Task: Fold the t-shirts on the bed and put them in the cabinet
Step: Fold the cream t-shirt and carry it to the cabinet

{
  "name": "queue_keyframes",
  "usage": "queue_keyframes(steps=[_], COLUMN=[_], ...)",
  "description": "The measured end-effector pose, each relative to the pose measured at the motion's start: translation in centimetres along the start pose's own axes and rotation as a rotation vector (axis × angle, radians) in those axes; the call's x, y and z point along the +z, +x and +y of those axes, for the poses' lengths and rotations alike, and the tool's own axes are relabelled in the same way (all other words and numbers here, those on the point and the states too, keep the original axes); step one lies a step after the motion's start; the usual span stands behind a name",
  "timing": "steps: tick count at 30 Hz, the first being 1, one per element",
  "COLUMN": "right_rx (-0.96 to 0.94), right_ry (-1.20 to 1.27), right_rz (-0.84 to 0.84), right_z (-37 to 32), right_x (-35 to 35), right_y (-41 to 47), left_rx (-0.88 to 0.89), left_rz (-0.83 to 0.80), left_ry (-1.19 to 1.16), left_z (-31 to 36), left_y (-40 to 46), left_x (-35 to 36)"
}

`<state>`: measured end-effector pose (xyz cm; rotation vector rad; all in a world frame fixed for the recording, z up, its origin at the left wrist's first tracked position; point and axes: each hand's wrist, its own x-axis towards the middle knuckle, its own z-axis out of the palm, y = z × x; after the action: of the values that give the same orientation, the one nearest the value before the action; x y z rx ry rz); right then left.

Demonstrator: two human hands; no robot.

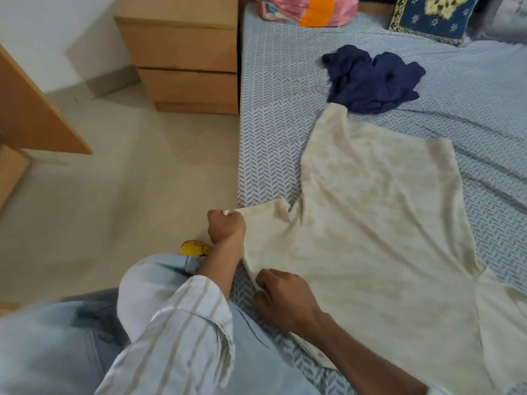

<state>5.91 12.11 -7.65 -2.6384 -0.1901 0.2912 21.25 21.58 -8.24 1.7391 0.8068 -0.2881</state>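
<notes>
A cream t-shirt (370, 223) lies spread flat on the bed (271, 124), which has a blue herringbone sheet. My left hand (226, 228) is closed on the end of the shirt's sleeve at the bed's left edge, pulling it out past the mattress. My right hand (285, 297) pinches the shirt's near edge close to the shoulder, fingers curled into the cloth. A crumpled navy t-shirt (370, 78) lies farther up the bed, touching the cream shirt's far corner. At the far left stands the edge of a wooden cabinet (37, 118).
A wooden two-drawer bedside chest (185, 61) stands against the bed's left side. A pink and orange bundle (308, 8) and a blue patterned pillow (436, 15) lie at the head of the bed. Pale tiled floor (114, 195) stretches left, with my yellow slipper (196, 248) below.
</notes>
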Motion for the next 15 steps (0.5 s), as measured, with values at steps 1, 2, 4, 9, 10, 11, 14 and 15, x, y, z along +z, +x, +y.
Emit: queue_keyframes(steps=[1,2,4,9,10,11,14,15], right_rx=[-0.020,-0.036,-0.025,0.120,0.169,0.229,0.375,0.415], right_ry=[0.001,-0.004,-0.005,0.029,0.001,-0.026,-0.149,-0.185], right_rz=[-0.025,-0.053,-0.110,0.226,0.315,0.346,0.120,0.004], right_z=[-0.3,-0.4,-0.1,3.1,3.9,4.7,6.4,6.5], right_x=[0.0,0.0,-0.6,-4.5,-5.5,-6.5,-8.7,-9.2], right_y=[0.0,0.1,0.7,5.7,7.4,9.2,14.1,15.2], left_rx=[-0.019,-0.030,-0.047,-0.068,-0.077,-0.082,-0.080,-0.074], left_rz=[0.022,0.028,0.020,-0.027,-0.046,-0.064,-0.088,-0.086], left_ry=[-0.039,-0.044,-0.040,-0.067,-0.051,-0.037,-0.049,-0.056], left_z=[-0.1,-0.2,-0.4,-0.8,-0.9,-1.0,-1.2,-1.3], left_y=[0.1,0.1,0.1,0.1,0.1,0.0,-0.1,-0.2], left_x=[-0.2,-0.3,-0.6,-0.7,-0.7,-0.7,-0.7,-0.8])
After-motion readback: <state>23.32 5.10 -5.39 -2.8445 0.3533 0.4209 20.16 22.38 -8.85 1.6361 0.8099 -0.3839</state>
